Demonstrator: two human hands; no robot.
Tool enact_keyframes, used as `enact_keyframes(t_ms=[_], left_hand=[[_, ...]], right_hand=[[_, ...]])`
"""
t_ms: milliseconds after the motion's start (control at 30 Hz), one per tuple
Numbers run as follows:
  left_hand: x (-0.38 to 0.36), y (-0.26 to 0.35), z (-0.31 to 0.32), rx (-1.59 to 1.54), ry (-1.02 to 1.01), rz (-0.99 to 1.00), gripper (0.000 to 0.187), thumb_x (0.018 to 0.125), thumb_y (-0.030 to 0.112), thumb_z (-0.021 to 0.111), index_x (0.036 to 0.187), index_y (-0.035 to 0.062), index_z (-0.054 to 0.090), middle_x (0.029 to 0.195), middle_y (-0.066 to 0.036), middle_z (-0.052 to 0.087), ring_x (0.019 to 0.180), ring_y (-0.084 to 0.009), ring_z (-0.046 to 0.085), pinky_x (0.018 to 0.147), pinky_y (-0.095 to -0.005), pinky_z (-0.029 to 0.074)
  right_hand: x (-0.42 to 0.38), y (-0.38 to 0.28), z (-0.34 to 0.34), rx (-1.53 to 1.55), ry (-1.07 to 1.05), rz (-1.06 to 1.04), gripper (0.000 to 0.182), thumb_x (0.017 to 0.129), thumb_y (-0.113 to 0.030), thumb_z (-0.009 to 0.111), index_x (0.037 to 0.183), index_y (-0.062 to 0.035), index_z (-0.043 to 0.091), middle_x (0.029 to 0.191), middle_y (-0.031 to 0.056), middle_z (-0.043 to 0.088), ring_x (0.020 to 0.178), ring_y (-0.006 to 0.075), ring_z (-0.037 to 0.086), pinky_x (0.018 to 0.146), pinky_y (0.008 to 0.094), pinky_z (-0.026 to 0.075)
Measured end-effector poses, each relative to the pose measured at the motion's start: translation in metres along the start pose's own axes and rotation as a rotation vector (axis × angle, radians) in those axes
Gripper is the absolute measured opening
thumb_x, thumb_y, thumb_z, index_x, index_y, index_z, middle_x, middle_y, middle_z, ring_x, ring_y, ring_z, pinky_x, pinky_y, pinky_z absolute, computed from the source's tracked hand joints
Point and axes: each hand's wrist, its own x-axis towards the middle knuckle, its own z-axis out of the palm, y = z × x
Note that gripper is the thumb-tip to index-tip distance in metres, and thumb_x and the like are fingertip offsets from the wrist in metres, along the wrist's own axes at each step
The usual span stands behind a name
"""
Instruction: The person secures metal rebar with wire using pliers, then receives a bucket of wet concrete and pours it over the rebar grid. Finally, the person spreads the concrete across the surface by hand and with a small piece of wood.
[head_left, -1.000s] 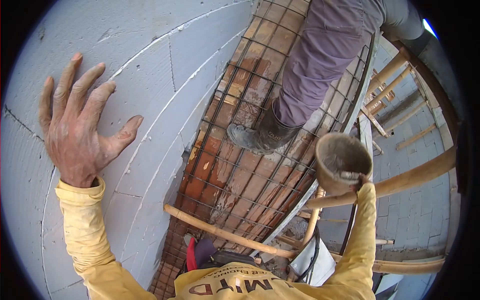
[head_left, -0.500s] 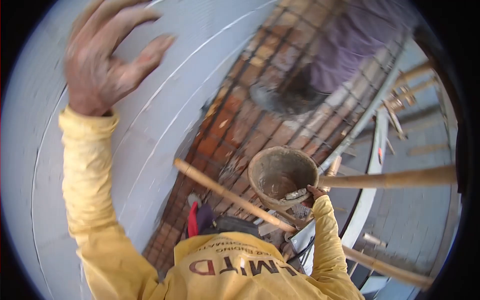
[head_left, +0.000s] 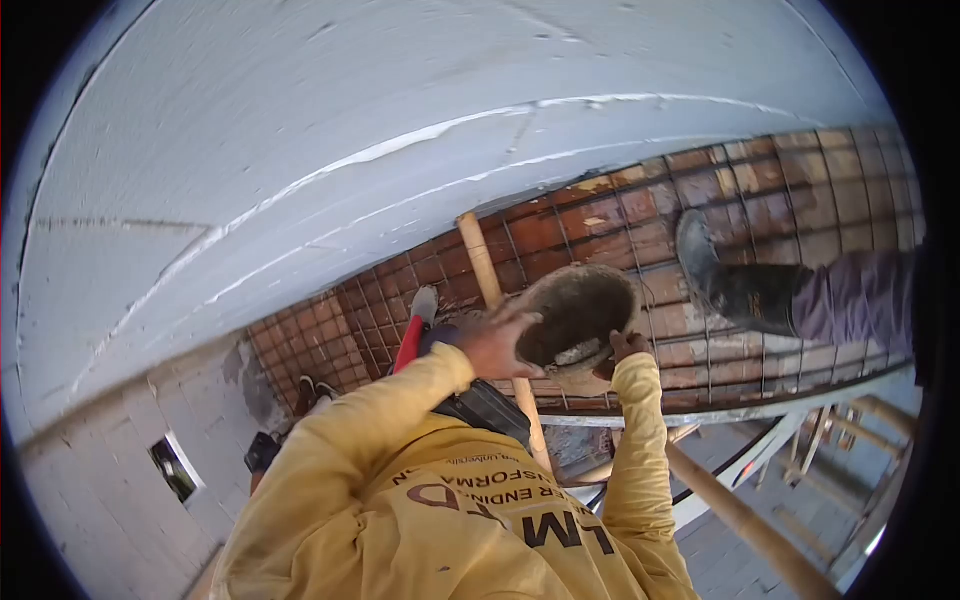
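Note:
A round, mortar-stained bucket (head_left: 575,310) is tilted in front of my body, above a steel rebar grid (head_left: 640,225) laid over reddish bricks. Its inside looks dark, with a pale lump near the rim on my side. My right hand (head_left: 625,352) grips that rim, fingers wrapped round it. At the bucket's left side is my left hand (head_left: 503,342), fingers apart, at or very near the rim; whether it touches is unclear. A bamboo pole (head_left: 480,260) passes beneath my left hand.
A pale block wall (head_left: 400,130) curves across the top. On the right stands another person's booted leg (head_left: 760,295). Feet of someone else (head_left: 318,390) show at the lower left. More bamboo poles (head_left: 745,520) and framing lie at the lower right.
The view has swung round. My left hand has come down from in front of the wall to the bucket's left side. My right hand still holds the rim, and the bucket's opening has tilted.

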Motion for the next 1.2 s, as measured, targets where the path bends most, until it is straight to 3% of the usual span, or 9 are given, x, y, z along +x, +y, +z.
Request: enact_keyframes(t_ms=[67, 200, 300, 433, 567, 800, 1000, 1100, 1200], left_hand=[[0.005, -0.024, 0.057, 0.068, -0.015, -0.048, 0.081, 0.073, 0.061, 0.072, 0.131, 0.0087, 0.054, 0.143, -0.018, 0.044, 0.137, -0.0407, 0.035, 0.112, -0.0526, 0.030], [0.000, -0.028, 0.040, -0.169, -0.156, -0.338, 0.070, 0.077, 0.065, 0.065, 0.116, 0.0073, 0.062, 0.121, -0.016, 0.062, 0.123, -0.0357, 0.051, 0.107, -0.0539, 0.033], [-0.011, -0.036, 0.014, 0.165, 0.346, -0.182, 0.066, 0.078, 0.063, 0.066, 0.104, 0.0023, 0.064, 0.099, -0.015, 0.068, 0.103, -0.0350, 0.060, 0.092, -0.0473, 0.045], [-0.018, -0.044, -0.010, 0.230, 0.393, -0.205, 0.063, 0.081, 0.063, 0.064, 0.101, 0.0034, 0.067, 0.098, -0.010, 0.067, 0.105, -0.0298, 0.059, 0.095, -0.0399, 0.045], [-0.022, -0.047, -0.006, 0.283, 0.317, -0.163, 0.057, 0.081, 0.059, 0.064, 0.100, 0.0057, 0.067, 0.103, -0.008, 0.066, 0.108, -0.0294, 0.054, 0.096, -0.0401, 0.044], [-0.025, -0.037, 0.021, 0.194, 0.396, 0.026, 0.047, 0.078, 0.047, 0.074, 0.101, 0.0063, 0.067, 0.107, -0.011, 0.064, 0.115, -0.0292, 0.052, 0.097, -0.0397, 0.045], [-0.019, -0.061, 0.005, 0.047, 0.423, 0.038, 0.043, 0.078, 0.036, 0.078, 0.100, 0.0012, 0.067, 0.100, -0.017, 0.065, 0.097, -0.0325, 0.061, 0.091, -0.0398, 0.049], [-0.022, -0.081, -0.008, -0.055, 0.590, -0.073, 0.039, 0.081, 0.033, 0.075, 0.098, -0.0015, 0.066, 0.095, -0.019, 0.067, 0.085, -0.0337, 0.064, 0.081, -0.0395, 0.051], [-0.018, -0.074, -0.042, -0.355, 0.446, -0.247, 0.035, 0.083, 0.034, 0.072, 0.100, 0.0032, 0.067, 0.094, -0.017, 0.068, 0.090, -0.0381, 0.062, 0.082, -0.0419, 0.050]], right_hand=[[0.009, -0.022, 0.024, -0.094, -0.038, -0.002, 0.045, 0.090, -0.030, 0.063, 0.116, 0.0039, 0.048, 0.085, 0.0217, 0.059, 0.056, 0.0346, 0.065, 0.046, 0.0426, 0.060], [0.019, -0.052, 0.070, -0.197, -0.112, -0.042, 0.048, 0.090, -0.033, 0.066, 0.119, 0.0026, 0.051, 0.098, 0.0199, 0.063, 0.067, 0.0330, 0.068, 0.049, 0.0422, 0.060], [0.007, -0.081, 0.098, -0.088, -0.139, -0.054, 0.049, 0.089, -0.033, 0.068, 0.118, 0.0022, 0.051, 0.099, 0.0189, 0.064, 0.071, 0.0329, 0.068, 0.051, 0.0404, 0.061], [0.032, -0.068, 0.108, 0.126, -0.303, 0.079, 0.047, 0.089, -0.027, 0.069, 0.127, -0.0091, 0.048, 0.108, 0.0143, 0.062, 0.083, 0.0323, 0.068, 0.057, 0.0397, 0.063], [0.025, -0.044, 0.096, 0.274, -0.402, 0.057, 0.045, 0.089, -0.027, 0.070, 0.124, -0.0081, 0.050, 0.107, 0.0122, 0.063, 0.081, 0.0289, 0.069, 0.058, 0.0367, 0.063], [-0.008, -0.024, 0.053, 0.251, -0.251, 0.028, 0.044, 0.088, -0.030, 0.071, 0.121, -0.0070, 0.052, 0.105, 0.0123, 0.065, 0.076, 0.0254, 0.070, 0.058, 0.0347, 0.062], [-0.029, -0.065, 0.072, -0.133, -0.222, -0.107, 0.045, 0.087, -0.040, 0.070, 0.108, -0.0026, 0.057, 0.083, 0.0117, 0.067, 0.059, 0.0240, 0.068, 0.047, 0.0337, 0.056], [-0.019, -0.099, 0.114, -0.481, -0.196, -0.263, 0.048, 0.087, -0.042, 0.069, 0.103, 0.0025, 0.058, 0.072, 0.0118, 0.065, 0.049, 0.0227, 0.064, 0.041, 0.0336, 0.050], [0.015, -0.111, 0.141, -0.661, -0.107, -0.467, 0.051, 0.086, -0.044, 0.070, 0.101, 0.0037, 0.058, 0.069, 0.0115, 0.064, 0.045, 0.0210, 0.062, 0.039, 0.0346, 0.048]])
